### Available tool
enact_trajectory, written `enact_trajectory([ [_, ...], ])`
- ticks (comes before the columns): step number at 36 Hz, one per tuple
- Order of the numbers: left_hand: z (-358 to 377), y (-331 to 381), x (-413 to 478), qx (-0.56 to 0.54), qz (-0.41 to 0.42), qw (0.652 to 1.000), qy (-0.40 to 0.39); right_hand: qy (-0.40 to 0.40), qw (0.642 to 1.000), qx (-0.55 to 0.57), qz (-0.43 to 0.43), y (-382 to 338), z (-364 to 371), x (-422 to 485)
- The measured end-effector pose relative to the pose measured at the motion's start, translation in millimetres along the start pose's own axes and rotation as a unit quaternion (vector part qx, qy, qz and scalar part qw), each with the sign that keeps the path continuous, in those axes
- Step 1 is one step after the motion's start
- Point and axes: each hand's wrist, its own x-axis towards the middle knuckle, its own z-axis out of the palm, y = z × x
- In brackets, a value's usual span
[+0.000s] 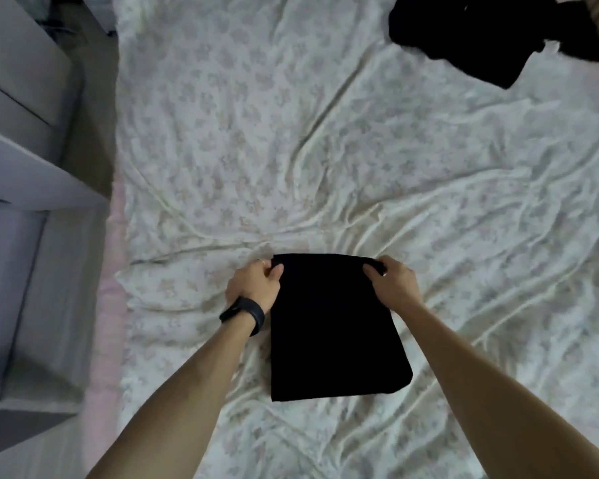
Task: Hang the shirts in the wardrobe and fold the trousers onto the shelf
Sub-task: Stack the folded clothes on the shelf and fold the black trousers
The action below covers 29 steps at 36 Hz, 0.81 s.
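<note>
A folded black garment [332,326] lies flat on the bed sheet [325,150] in the lower centre of the frame, a neat upright rectangle. It is too dark to show seams or a waistband, so it may be the trousers, but that cannot be told for sure. The person grips it at its two upper corners. The left hand [255,283] pinches the upper left corner, thumb on top of the cloth and fingers curled at the edge. The right hand [393,283] pinches the upper right corner in the same way. The rest of the garment runs down the frame between the two forearms, its lower edge resting on the sheet.

A black wristband [244,314] sits on the left wrist, just beside the garment's left edge. The sheet, pale, flower-printed and creased, spreads wide above and to the right of the garment. A dark heap of clothing [464,32] lies at the upper right, well apart from the hands. White cabinet fronts [25,167] stand along the left side, near the bed's edge.
</note>
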Motion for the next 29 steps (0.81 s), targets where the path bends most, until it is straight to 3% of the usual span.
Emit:
enact_trajectory([
  [5, 23.4, 1.7, 17.2, -0.046, -0.010, 0.998, 0.047, 0.010, 0.999, 0.035, 0.012, 14.0, 15.3, 25.3],
  [12, 51.3, 2.2, 15.0, -0.117, -0.039, 0.983, 0.139, 0.093, 0.994, 0.063, -0.001, 14.1, 35.5, 28.0],
  [17, 58.2, -0.1, 31.6, -0.094, -0.060, 0.988, 0.106, 0.097, 0.995, 0.032, 0.009, 8.9, 41.3, 32.6],
  [19, 64.2, -2.5, 25.0, -0.046, 0.002, 0.985, 0.169, 0.119, 0.993, 0.015, -0.008, 12.2, 47.8, 23.7],
  [22, 75.3, 1.5, 1.3, 0.081, 0.207, 0.943, 0.247, 0.219, 0.968, -0.064, -0.103, 14.9, 67.5, 0.2],
  [24, 86.1, -1.6, -6.1, 0.175, 0.296, 0.920, 0.187, 0.240, 0.942, -0.123, -0.198, 16.9, 85.7, -14.8],
  [25, 91.2, -6.0, -7.0, 0.215, 0.312, 0.912, 0.154, 0.214, 0.936, -0.150, -0.235, 17.7, 95.4, -20.9],
  [27, 101.8, -18.6, -4.7, 0.266, 0.300, 0.910, 0.106, 0.130, 0.938, -0.203, -0.250, 23.9, 113.6, -30.0],
  [29, 107.4, -27.5, 4.0, 0.290, 0.281, 0.911, 0.080, 0.095, 0.940, -0.237, -0.226, 31.1, 124.1, -27.6],
])
